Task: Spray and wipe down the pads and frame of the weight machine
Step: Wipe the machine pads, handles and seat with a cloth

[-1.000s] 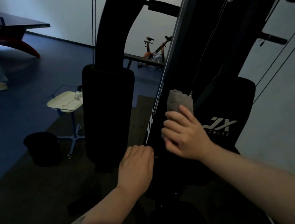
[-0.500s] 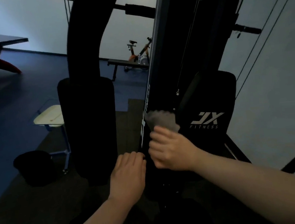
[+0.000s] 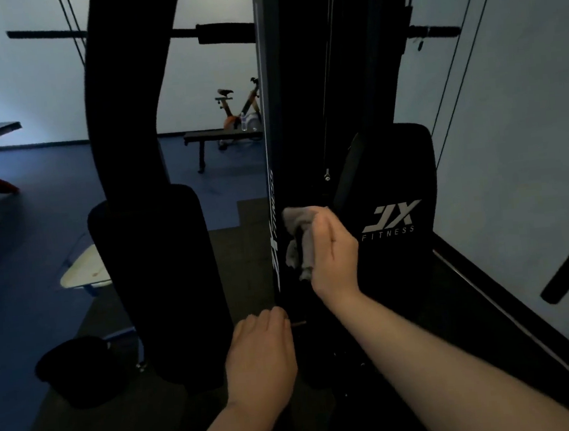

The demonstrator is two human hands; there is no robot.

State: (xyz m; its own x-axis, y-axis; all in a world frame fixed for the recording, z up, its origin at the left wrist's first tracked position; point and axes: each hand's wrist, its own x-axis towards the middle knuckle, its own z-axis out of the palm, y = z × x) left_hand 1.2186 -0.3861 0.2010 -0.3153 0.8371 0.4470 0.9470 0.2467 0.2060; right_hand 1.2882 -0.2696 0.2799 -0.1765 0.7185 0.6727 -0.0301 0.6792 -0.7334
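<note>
Against the black upright post of a weight machine, seen from the head camera, the right hand presses a crumpled grey cloth, fingers curled round it. Lower down, the left hand rests at the post's base, fingers bent over its edge; whether they grip cannot be told. A black roller pad stands left of the post, a back pad marked "JX Fitness" to its right. An exercise bike stands by the far wall.
</note>
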